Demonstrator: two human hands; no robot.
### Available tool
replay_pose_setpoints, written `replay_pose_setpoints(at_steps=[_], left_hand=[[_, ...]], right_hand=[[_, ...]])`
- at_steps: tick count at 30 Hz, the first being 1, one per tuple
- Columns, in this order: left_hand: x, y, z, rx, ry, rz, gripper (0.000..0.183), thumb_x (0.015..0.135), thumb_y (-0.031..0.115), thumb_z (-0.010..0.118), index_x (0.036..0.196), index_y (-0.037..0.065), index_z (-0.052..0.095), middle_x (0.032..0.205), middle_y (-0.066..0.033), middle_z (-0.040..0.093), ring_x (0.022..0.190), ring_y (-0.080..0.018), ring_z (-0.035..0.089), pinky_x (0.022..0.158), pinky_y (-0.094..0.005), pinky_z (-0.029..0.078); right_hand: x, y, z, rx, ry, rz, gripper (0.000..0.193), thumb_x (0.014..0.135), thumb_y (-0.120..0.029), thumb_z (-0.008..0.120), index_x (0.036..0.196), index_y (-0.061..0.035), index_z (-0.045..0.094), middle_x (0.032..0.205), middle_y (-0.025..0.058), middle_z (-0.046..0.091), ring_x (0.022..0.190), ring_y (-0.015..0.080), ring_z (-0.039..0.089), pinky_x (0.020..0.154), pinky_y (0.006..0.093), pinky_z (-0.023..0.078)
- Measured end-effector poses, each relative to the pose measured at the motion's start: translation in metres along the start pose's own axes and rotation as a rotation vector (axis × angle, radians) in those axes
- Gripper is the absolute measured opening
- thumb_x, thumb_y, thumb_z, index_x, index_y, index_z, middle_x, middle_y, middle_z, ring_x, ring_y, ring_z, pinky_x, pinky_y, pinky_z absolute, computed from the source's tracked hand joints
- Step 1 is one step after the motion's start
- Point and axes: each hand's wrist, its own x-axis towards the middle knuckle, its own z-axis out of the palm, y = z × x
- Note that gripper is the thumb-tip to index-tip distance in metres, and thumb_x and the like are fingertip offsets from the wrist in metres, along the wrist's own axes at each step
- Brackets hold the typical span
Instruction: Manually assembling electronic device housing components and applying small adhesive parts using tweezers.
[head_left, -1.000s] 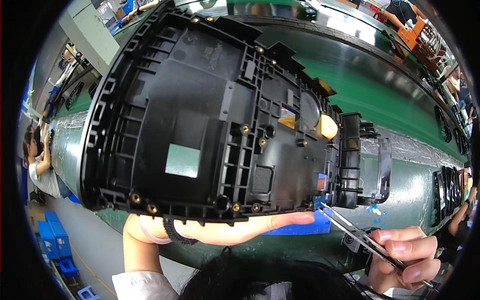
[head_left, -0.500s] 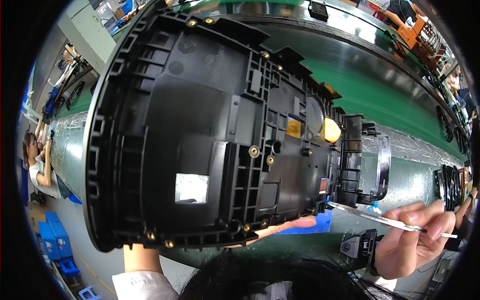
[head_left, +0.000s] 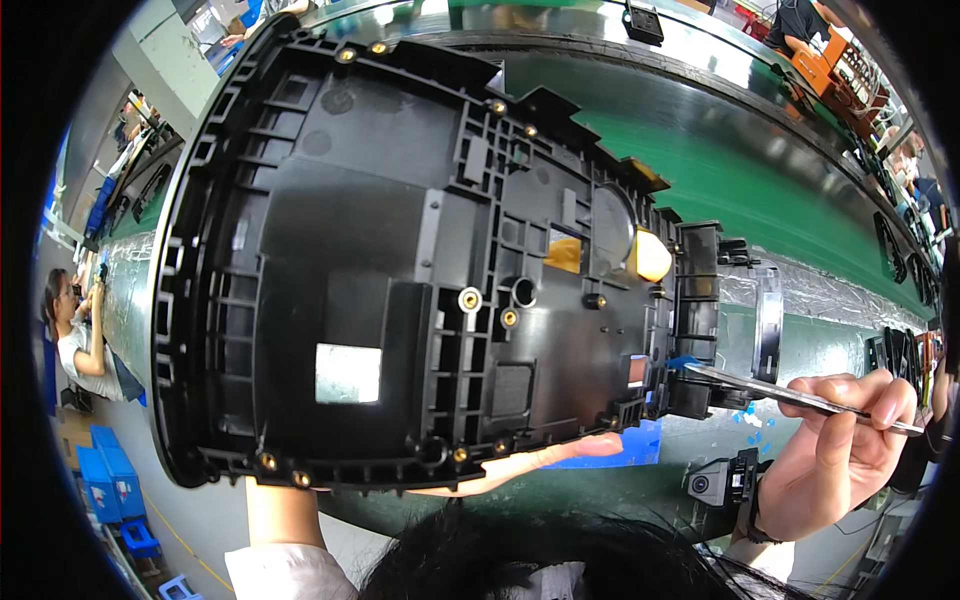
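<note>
A large black plastic housing [head_left: 350, 230], with ribs, brass inserts and square cut-outs, fills the middle of the view. My left hand [head_left: 540, 462] supports it from underneath; most of that hand is hidden, and one finger or thumb shows along the lower edge. My right hand [head_left: 840, 450] pinches slim metal tweezers [head_left: 770, 388] that reach leftward to the housing's right end. At the tweezers' tips is a small blue scrap [head_left: 684, 363], close to the ribbed edge. Whether the tips grip that scrap or only touch it is not clear.
Beyond the housing runs a green conveyor belt [head_left: 760, 195]. A black framed part [head_left: 768, 320] lies on the bench to the right, near blue scraps [head_left: 752, 416]. A small grey device [head_left: 712, 484] stands by my right wrist. Blue bins [head_left: 108, 470] and a co-worker [head_left: 85, 340] are at left.
The housing has shifted a little left and up. My right hand and the tweezers have risen, and the tips now sit higher on the housing's right end, with more blue scrap showing.
</note>
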Motion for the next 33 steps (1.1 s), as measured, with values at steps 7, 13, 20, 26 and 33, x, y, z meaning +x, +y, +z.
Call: replay_pose_setpoints(at_steps=[7,13,20,26,33], left_hand=[[0.025,0.005,0.027,-0.405,0.234,0.055,0.032,0.067,0.005,0.054,0.096,-0.001,0.041,0.092,-0.0121,0.047,0.08,-0.0149,0.048,0.073,-0.0241,0.038],[0.135,-0.058,0.015,0.383,0.059,-0.166,0.033,0.067,0.022,0.055,0.088,-0.001,0.046,0.078,-0.0053,0.052,0.071,-0.0089,0.049,0.064,-0.0198,0.037],[0.246,-0.148,0.058,1.105,0.022,-0.052,0.048,0.062,0.043,0.052,0.069,-0.004,0.051,0.073,-0.0168,0.053,0.068,-0.0235,0.053,0.06,-0.0285,0.041],[0.269,-0.188,0.061,1.304,0.012,-0.261,0.053,0.064,0.047,0.047,0.077,-0.005,0.052,0.08,-0.0213,0.051,0.08,-0.0316,0.049,0.07,-0.0359,0.038],[0.277,-0.185,-0.004,1.403,0.051,-0.462,0.064,0.065,0.051,0.041,0.092,-0.007,0.046,0.099,-0.0269,0.04,0.095,-0.034,0.039,0.082,-0.0333,0.03]], right_hand=[[0.009,-0.014,-0.044,-0.204,0.162,-0.22,0.025,0.065,0.0,0.053,0.071,-0.0058,0.029,0.063,0.012,0.047,0.053,0.0249,0.052,0.049,0.0342,0.047],[-0.012,0.021,-0.12,-0.958,-0.433,-0.239,0.018,0.053,0.015,0.048,0.065,0.0013,0.049,0.067,0.0137,0.054,0.058,0.0213,0.055,0.05,0.0235,0.044],[-0.04,0.033,-0.153,-0.916,-0.68,-0.087,0.023,0.051,0.013,0.05,0.071,0.0004,0.047,0.071,0.0098,0.053,0.063,0.0213,0.054,0.05,0.0254,0.044],[-0.033,0.033,-0.16,-0.716,-0.423,0.174,0.02,0.055,0.007,0.057,0.071,0.0011,0.048,0.071,0.011,0.054,0.068,0.0201,0.054,0.055,0.023,0.044],[-0.033,0.02,-0.169,-0.223,0.026,0.547,0.014,0.062,0.009,0.049,0.074,0.0053,0.044,0.077,0.0163,0.048,0.067,0.0195,0.052,0.056,0.027,0.046]])
